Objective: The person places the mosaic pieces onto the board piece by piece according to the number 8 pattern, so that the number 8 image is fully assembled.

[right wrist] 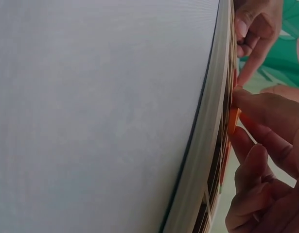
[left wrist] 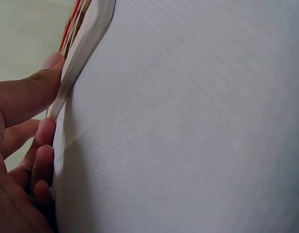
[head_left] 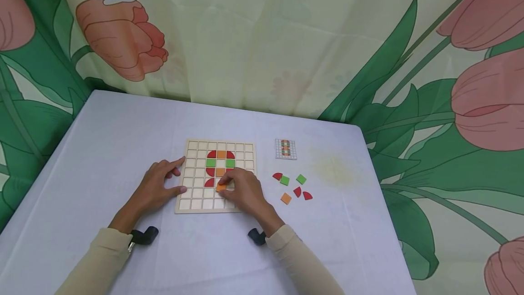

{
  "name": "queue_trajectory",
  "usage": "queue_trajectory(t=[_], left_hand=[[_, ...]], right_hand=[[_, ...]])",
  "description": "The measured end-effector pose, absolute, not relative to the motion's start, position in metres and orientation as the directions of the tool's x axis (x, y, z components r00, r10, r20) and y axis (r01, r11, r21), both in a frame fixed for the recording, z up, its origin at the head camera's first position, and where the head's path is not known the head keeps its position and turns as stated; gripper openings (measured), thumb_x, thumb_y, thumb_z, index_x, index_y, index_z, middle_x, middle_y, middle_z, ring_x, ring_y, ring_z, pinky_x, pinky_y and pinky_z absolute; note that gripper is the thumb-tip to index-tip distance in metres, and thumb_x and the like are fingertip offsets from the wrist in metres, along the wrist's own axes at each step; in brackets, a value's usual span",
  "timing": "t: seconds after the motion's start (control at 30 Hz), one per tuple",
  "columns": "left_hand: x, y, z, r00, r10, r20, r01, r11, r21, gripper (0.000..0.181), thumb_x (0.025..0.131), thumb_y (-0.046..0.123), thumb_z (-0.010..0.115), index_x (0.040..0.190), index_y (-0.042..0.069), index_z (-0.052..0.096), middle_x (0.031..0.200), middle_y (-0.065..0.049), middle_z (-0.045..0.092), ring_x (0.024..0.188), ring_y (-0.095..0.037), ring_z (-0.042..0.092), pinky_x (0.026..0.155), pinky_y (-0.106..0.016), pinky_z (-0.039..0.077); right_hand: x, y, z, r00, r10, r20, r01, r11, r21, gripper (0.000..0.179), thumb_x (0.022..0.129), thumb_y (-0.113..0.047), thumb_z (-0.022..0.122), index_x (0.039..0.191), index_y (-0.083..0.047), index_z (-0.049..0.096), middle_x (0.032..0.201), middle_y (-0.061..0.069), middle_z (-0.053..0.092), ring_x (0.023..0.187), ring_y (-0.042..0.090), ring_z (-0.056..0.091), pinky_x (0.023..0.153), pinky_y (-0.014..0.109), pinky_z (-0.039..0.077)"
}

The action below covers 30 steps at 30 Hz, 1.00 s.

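Orange square tile (head_left: 221, 187), flat-sided, sits at the fingertips of the right hand (head_left: 244, 190) – pinched between thumb and index finger, over the lower middle of the pale, wooden-looking grid board (head_left: 196, 204). Key relation: tile pokes out left of the grip, just beside a laid red quarter-circle piece (head_left: 209, 182), on that piece's right and a bit nearer the person. In the head view it looks to straddle a grid line; can't tell if it's seated in a cell or held slightly above. Square, so no long axis – lining up its sides with the cell walls probably matters most. The right hand is nearer, obviously, since it has the tile.

Left hand (head_left: 157, 184): thumb and index finger spread apart, both touching the board's left edge, other fingers curled in; looks like it's steadying the board. Higher on the board, red, green and orange pieces form a rough column; the right hand hides part of it.

Right of the board, near its edge: small printed pattern card (head_left: 285, 149), and below it loose green square tiles (head_left: 301, 179), a loose orange square tile (head_left: 285, 198), loose red quarter-circle pieces (head_left: 307, 195). All on a white tablecloth (head_left: 135, 124).
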<state>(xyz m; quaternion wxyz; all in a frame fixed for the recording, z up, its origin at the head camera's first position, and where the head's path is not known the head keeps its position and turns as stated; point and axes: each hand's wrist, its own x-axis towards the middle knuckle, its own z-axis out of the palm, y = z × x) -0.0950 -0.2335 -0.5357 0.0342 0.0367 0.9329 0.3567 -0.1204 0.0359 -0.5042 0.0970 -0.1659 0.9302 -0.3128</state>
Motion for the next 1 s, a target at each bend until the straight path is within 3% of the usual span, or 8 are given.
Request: queue_trajectory(t=[0.4, 0.73, 1.0], left_hand=[[-0.096, -0.233, -0.534, -0.995, 0.095, -0.036, 0.047, 0.744, 0.667, 0.094, 0.084, 0.019, 0.091, 0.163, 0.011, 0.042, 0.114, -0.008, 0.06, 0.108, -0.025, 0.046, 0.086, -0.042, 0.041], [-0.097, -0.234, -0.535, -0.994, 0.1, -0.037, 0.05, 0.744, 0.666, 0.094, 0.084, 0.02, 0.091, 0.164, 0.011, 0.041, 0.113, -0.008, 0.06, 0.107, -0.025, 0.046, 0.086, -0.042, 0.041], [-0.097, -0.234, -0.536, -0.994, 0.096, -0.045, 0.041, 0.742, 0.669, 0.094, 0.084, 0.02, 0.091, 0.164, 0.012, 0.042, 0.113, -0.008, 0.06, 0.108, -0.025, 0.046, 0.086, -0.041, 0.041]], right_hand=[[-0.124, 0.03, -0.502, -0.922, -0.386, -0.027, -0.307, 0.771, -0.557, 0.018, 0.086, -0.018, 0.09, 0.102, -0.022, 0.083, 0.1, -0.009, 0.07, 0.099, 0.011, 0.065, 0.083, 0.03, 0.051], [-0.123, 0.027, -0.5, -0.925, -0.38, -0.026, -0.297, 0.763, -0.574, 0.018, 0.085, -0.014, 0.09, 0.1, -0.02, 0.083, 0.102, -0.009, 0.074, 0.106, 0.013, 0.068, 0.094, 0.035, 0.053], [-0.125, 0.025, -0.502, -0.927, -0.375, -0.012, -0.306, 0.775, -0.553, 0.02, 0.084, -0.014, 0.092, 0.101, -0.02, 0.084, 0.098, -0.009, 0.072, 0.1, 0.011, 0.067, 0.087, 0.03, 0.052]])
